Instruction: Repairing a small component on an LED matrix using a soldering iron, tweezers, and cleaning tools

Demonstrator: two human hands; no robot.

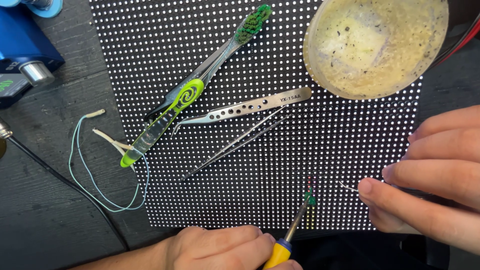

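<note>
- We see our left hand (220,248) at the bottom edge, fingers curled tight around the yellow-and-blue handle of a thin metal-tipped soldering iron (296,227).
- The iron's long axis runs from lower left to upper right, steeply tilted; its tip points up and slightly right, ending at a small green patch among the lit dots.
- That tip meets the black LED matrix panel with rows of white dots (350,145), near the panel's lower edge, just below a short column of red and green dots.
- Our right hand (430,175) comes in from the right edge, thumb and fingers pinched narrowly on a fine silver wire or needle-like piece (348,188).
- This thin piece lies almost level, pointing left toward the iron's tip, near it but apart.
- On the panel's middle lie 2 pairs of steel tweezers (245,107), the upper one perforated, the lower one slim, both aimed down-left.
- A green-and-clear plastic toothbrush with dark green bristles (190,92) lies diagonally, bristles at the upper right.
- A round, grimy yellowish dish (375,45) sits on the panel's upper right corner.
- A loop of pale blue thin wire (82,170) rests on the dark wooden tabletop (40,220), left of the panel.
- A blue device (25,50) stands at the upper left corner.
</note>
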